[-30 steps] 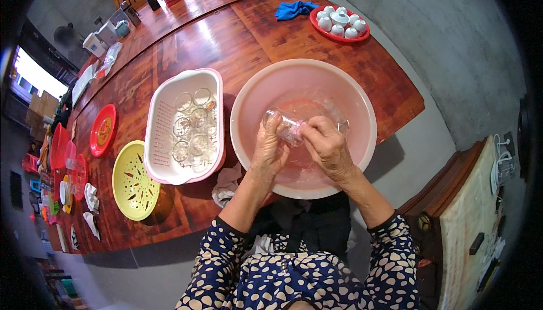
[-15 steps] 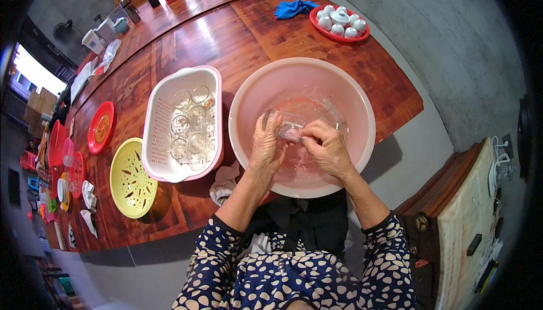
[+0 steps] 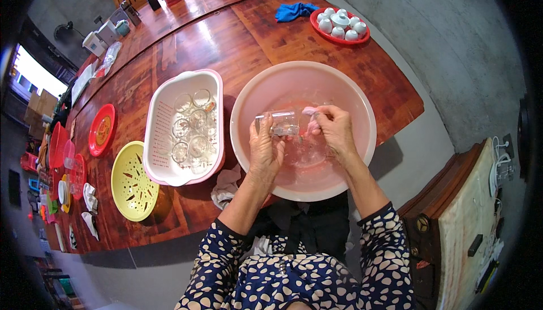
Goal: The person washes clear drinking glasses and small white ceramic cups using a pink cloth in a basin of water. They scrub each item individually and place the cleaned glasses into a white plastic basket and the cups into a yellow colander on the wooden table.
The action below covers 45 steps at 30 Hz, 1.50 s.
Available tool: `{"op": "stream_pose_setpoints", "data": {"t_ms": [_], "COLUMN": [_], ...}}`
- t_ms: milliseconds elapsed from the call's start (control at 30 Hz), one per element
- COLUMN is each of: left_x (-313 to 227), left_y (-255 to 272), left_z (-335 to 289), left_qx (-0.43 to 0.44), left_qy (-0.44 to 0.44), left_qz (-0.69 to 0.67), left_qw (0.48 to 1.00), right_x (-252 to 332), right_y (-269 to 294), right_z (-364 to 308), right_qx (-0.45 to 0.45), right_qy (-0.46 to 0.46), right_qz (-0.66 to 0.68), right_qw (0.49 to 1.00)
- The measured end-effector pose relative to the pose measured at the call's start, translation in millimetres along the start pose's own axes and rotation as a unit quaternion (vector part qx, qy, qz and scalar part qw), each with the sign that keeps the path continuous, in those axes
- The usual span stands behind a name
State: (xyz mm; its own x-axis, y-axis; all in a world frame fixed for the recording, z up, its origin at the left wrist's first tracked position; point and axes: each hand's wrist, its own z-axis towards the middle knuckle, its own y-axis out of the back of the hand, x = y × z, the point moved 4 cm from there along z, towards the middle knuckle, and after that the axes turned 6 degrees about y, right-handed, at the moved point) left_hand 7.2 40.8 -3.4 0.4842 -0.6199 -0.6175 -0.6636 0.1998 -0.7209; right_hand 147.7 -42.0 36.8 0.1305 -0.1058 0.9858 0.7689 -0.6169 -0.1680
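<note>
Over the large pink basin [image 3: 249, 168], my left hand [image 3: 264, 149] grips a clear drinking glass [image 3: 285, 122] that lies on its side, its one end toward my right hand. My right hand [image 3: 336, 132] pinches a small pink cloth [image 3: 311, 112], held just to the right of the glass and apart from it. Water and some clear shapes show in the basin below; I cannot make out exactly what they are. Left of the basin stands a white rectangular tub [image 3: 160, 157] with a pink rim, holding several clear glasses [image 3: 198, 119].
A yellow colander [image 3: 133, 183] and a red plate [image 3: 102, 132] sit at the left. Between tub and basin lies a crumpled pale cloth [image 3: 226, 188]. Far right on the wooden table [image 3: 254, 38] are a blue cloth [image 3: 294, 11] and a red tray [image 3: 339, 40] of white cups.
My right hand has drawn the pink cloth away from the glass, to the right. My left hand has shifted slightly left, with the glass still in it.
</note>
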Motion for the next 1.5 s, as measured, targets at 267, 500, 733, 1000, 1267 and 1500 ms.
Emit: {"op": "stream_pose_setpoints", "data": {"t_ms": [267,500,733,1000,1267,1500], "left_x": [-1,21,20,16,17,11], "left_y": [-4,17,6,1,4,17], "left_z": [1,20,18,9,9,14], "left_qx": [-0.089,-0.024,0.121,0.039,-0.002,-0.059], "left_qy": [0.019,0.088,0.111,0.141,0.153,0.089], "left_qz": [-0.052,-0.095,-0.164,-0.105,-0.156,-0.05], "left_qw": [0.995,0.991,0.973,0.984,0.976,0.993], "right_x": [-65,20,25,21,-65,-16], "right_y": [-30,-33,-69,-41,-11,-26], "right_z": [-24,-42,-31,5,7,-21], "right_qx": [0.333,0.182,0.065,-0.043,0.029,0.292], "right_qy": [0.191,0.182,0.417,0.14,-0.037,0.052], "right_qz": [-0.672,-0.27,-0.349,-0.237,-0.396,-0.353], "right_qw": [0.634,0.928,0.837,0.96,0.917,0.887]}}
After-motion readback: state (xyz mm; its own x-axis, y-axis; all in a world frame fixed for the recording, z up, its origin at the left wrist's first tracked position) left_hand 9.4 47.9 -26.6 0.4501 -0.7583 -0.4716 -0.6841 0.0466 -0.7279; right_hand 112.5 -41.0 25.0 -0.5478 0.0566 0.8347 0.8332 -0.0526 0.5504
